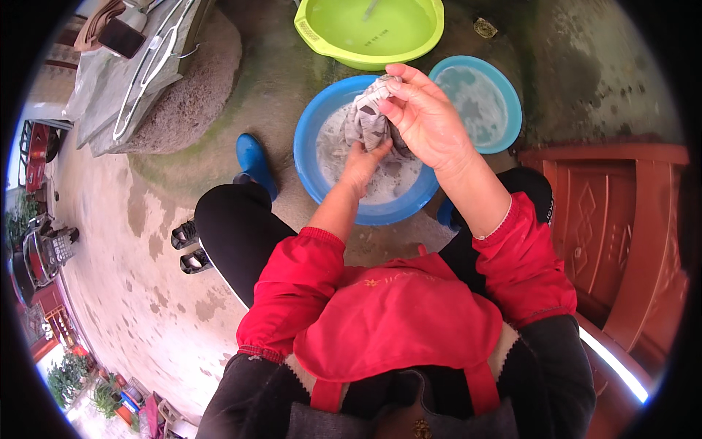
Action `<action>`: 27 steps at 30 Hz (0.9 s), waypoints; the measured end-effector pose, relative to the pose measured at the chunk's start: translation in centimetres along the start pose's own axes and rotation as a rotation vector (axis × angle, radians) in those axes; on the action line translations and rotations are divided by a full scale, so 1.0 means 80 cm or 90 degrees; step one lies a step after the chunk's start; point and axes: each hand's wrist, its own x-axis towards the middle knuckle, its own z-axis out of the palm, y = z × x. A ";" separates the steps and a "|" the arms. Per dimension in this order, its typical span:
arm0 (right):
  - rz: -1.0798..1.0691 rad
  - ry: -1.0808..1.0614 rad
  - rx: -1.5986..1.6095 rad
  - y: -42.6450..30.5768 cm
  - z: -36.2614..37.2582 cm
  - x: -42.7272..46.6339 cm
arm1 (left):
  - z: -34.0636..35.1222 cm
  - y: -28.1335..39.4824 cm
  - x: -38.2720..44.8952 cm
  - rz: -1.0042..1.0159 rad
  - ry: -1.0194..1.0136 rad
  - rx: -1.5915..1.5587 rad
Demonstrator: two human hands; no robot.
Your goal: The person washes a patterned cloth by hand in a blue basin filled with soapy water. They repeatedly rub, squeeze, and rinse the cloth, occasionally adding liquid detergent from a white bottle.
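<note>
A wet, patterned grey cloth (366, 118) hangs bunched over a blue plastic basin (308, 164) of cloudy, sudsy water. My right hand (425, 112) is raised above the basin and pinches the upper end of the cloth between thumb and fingers. Lower down, my left hand (364, 167) grips the cloth close to the water. The cloth's lower part runs behind my wrist and into the suds, where its end is hidden. Red sleeve covers (299, 280) reach down both forearms.
A lime-green basin (307, 35) of water stands beyond the blue one, and a teal basin (514, 118) of sudsy water to its right. White hangers (131, 104) and a phone (122, 38) lie on a stone slab (164, 71) at left. A red wooden door (592, 230) is at right.
</note>
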 end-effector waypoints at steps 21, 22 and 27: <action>0.078 -0.252 -0.801 0.061 -0.111 0.005 | -0.035 0.117 -0.057 0.169 -0.325 -0.474; 0.138 -0.170 -0.816 0.064 -0.116 0.006 | -0.033 0.121 -0.060 0.171 -0.351 -0.488; 0.032 0.155 -0.723 0.048 -0.135 0.036 | -0.052 0.141 -0.063 0.288 -0.235 -0.509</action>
